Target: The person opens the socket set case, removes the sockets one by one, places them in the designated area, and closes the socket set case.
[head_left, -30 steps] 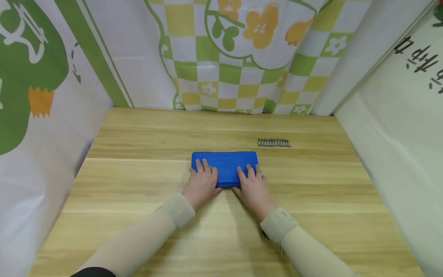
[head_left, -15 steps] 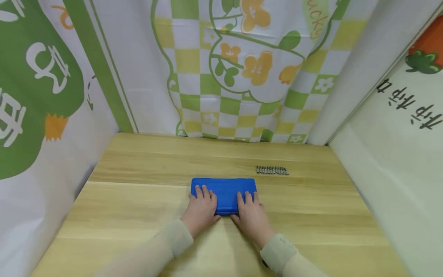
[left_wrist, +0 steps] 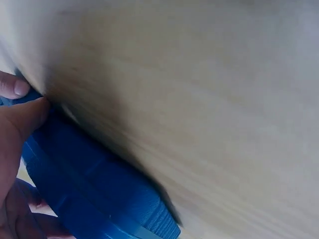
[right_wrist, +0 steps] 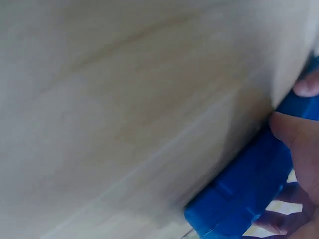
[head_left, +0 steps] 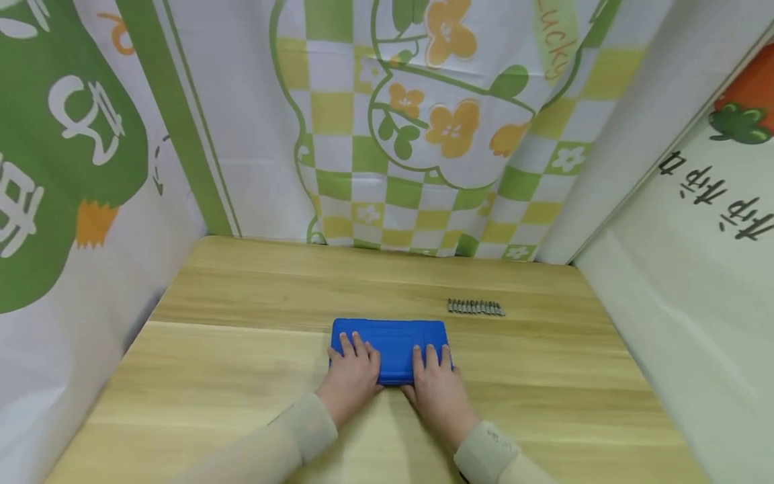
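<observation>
A flat, blue plastic case [head_left: 396,346] lies closed on the wooden table, its long side facing me. My left hand [head_left: 351,376] grips its left part, fingers spread over the lid and thumb at the near edge. On the right part, my right hand [head_left: 440,393] holds it the same way. In the left wrist view the left thumb [left_wrist: 30,114] presses on the case's side wall [left_wrist: 94,169]. The right wrist view has the right thumb [right_wrist: 289,130] against that same near wall [right_wrist: 249,179]. What is inside the case is hidden.
Behind the case and to its right, several small metal bits [head_left: 476,308] lie in a neat row on the table [head_left: 242,296]. A checked, flowered curtain [head_left: 399,168] hangs at the table's back edge. White printed sheets [head_left: 677,282] stand along both sides.
The head view has tilted up, so the table sits lower in it. Both hands stay on the case, which keeps about the same place relative to the row of bits.
</observation>
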{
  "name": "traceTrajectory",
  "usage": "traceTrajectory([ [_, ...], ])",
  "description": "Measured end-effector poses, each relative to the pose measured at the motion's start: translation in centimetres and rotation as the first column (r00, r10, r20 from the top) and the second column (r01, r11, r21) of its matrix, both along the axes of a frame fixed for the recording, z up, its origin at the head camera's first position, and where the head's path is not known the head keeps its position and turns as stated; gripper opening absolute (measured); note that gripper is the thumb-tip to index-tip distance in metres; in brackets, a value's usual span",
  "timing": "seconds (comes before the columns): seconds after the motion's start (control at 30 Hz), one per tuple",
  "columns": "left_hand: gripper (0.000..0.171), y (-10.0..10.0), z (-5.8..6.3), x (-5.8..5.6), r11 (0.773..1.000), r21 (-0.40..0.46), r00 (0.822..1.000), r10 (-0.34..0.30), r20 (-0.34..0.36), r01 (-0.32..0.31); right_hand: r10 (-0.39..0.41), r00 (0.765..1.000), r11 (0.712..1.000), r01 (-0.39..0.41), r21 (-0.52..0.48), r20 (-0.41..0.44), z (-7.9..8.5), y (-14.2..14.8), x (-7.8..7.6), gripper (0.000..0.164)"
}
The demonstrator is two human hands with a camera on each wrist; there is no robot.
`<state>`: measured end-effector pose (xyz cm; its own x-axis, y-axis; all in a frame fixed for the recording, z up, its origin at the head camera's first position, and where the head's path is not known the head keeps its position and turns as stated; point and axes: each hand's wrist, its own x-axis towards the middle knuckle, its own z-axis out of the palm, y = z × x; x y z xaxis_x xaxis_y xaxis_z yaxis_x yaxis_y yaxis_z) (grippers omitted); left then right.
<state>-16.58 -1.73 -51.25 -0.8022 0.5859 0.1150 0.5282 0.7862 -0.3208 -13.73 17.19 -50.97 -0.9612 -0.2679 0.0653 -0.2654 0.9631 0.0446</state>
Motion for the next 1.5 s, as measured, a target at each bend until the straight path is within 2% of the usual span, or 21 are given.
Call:
traceTrajectory([
  [0.1, 0.079, -0.1, 0.4, -0.2, 0.999, 0.036, 0.997, 0.011, 0.071, -0.013, 0.005, 0.999, 0.995, -0.001, -0.100, 0.041, 0.5, 0.6, -0.2, 0.070],
  [0.17, 0.080, -0.3, 0.8, -0.5, 0.993, 0.113, 0.990, 0.004, 0.140, -0.020, -0.029, 0.997, 0.974, 0.046, -0.224, 0.075, 1.0, 1.3, -0.4, 0.068],
  [0.2, 0.079, -0.5, 1.0, -0.7, 0.985, 0.168, 0.982, 0.000, 0.190, -0.033, -0.052, 0.994, 0.952, 0.079, -0.296, 0.096, 1.2, 1.7, -0.5, 0.068],
  [0.27, 0.080, -1.3, 1.4, -0.8, 0.951, 0.297, 0.949, -0.009, 0.317, -0.090, -0.104, 0.980, 0.886, 0.168, -0.432, 0.168, 1.7, 2.4, -0.6, 0.072],
  [0.3, 0.082, -1.8, 1.5, -0.8, 0.920, 0.365, 0.922, -0.011, 0.386, -0.142, -0.124, 0.971, 0.845, 0.211, -0.491, 0.204, 1.9, 2.8, -0.6, 0.074],
  [0.37, 0.084, -2.9, 1.7, -0.7, 0.835, 0.482, 0.866, -0.012, 0.500, -0.267, -0.143, 0.949, 0.763, 0.288, -0.579, 0.282, 2.3, 3.5, -0.6, 0.078],
  [0.43, 0.086, -3.8, 1.8, -0.5, 0.745, 0.553, 0.815, -0.022, 0.580, -0.373, -0.141, 0.926, 0.676, 0.348, -0.649, 0.350, 2.7, 4.2, -0.4, 0.075],
  [0.47, 0.087, -4.1, 1.8, -0.4, 0.707, 0.576, 0.796, -0.031, 0.605, -0.410, -0.134, 0.918, 0.638, 0.368, -0.676, 0.374, 2.8, 4.5, -0.3, 0.072],
  [0.53, 0.085, -4.6, 1.9, -0.4, 0.643, 0.618, 0.772, -0.064, 0.633, -0.453, -0.119, 0.906, 0.572, 0.398, -0.717, 0.407, 3.0, 5.0, -0.2, 0.065],
  [0.57, 0.083, -4.8, 1.9, -0.6, 0.622, 0.630, 0.761, -0.081, 0.643, -0.466, -0.111, 0.901, 0.545, 0.408, -0.733, 0.419, 3.0, 5.2, -0.1, 0.063],
  [0.63, 0.081, -5.0, 2.1, -0.9, 0.595, 0.645, 0.750, -0.103, 0.654, -0.480, -0.095, 0.894, 0.517, 0.421, -0.746, 0.438, 2.9, 5.4, -0.1, 0.061],
  [0.73, 0.078, -5.2, 2.4, -1.7, 0.589, 0.644, 0.743, -0.107, 0.660, -0.487, -0.081, 0.897, 0.534, 0.407, -0.741, 0.434, 2.7, 5.4, -0.6, 0.060],
  [0.87, 0.075, -5.6, 2.2, -3.1, 0.598, 0.638, 0.741, -0.108, 0.663, -0.485, -0.088, 0.908, 0.580, 0.381, -0.720, 0.410, 2.6, 5.3, -1.8, 0.058],
  [1.0, 0.068, -5.9, 1.8, -4.7, 0.599, 0.641, 0.747, -0.106, 0.657, -0.479, -0.088, 0.908, 0.590, 0.378, -0.714, 0.409, 2.5, 5.2, -3.1, 0.058],
  [1.13, 0.060, -6.1, 1.4, -5.9, 0.618, 0.635, 0.757, -0.095, 0.646, -0.464, -0.081, 0.903, 0.593, 0.385, -0.708, 0.423, 2.4, 5.4, -4.1, 0.058],
  [1.2, 0.059, -6.1, 1.2, -6.4, 0.621, 0.636, 0.760, -0.098, 0.643, -0.458, -0.075, 0.900, 0.586, 0.389, -0.711, 0.430, 2.3, 5.5, -4.7, 0.059],
  [1.33, 0.058, -6.0, 1.0, -7.3, 0.618, 0.638, 0.760, -0.099, 0.642, -0.459, -0.060, 0.890, 0.546, 0.409, -0.731, 0.453, 2.0, 5.7, -5.7, 0.060],
  [1.5, 0.058, -5.7, 1.0, -8.2, 0.630, 0.627, 0.759, -0.090, 0.645, -0.458, -0.036, 0.882, 0.501, 0.423, -0.755, 0.471, 1.7, 5.9, -6.7, 0.062],
])
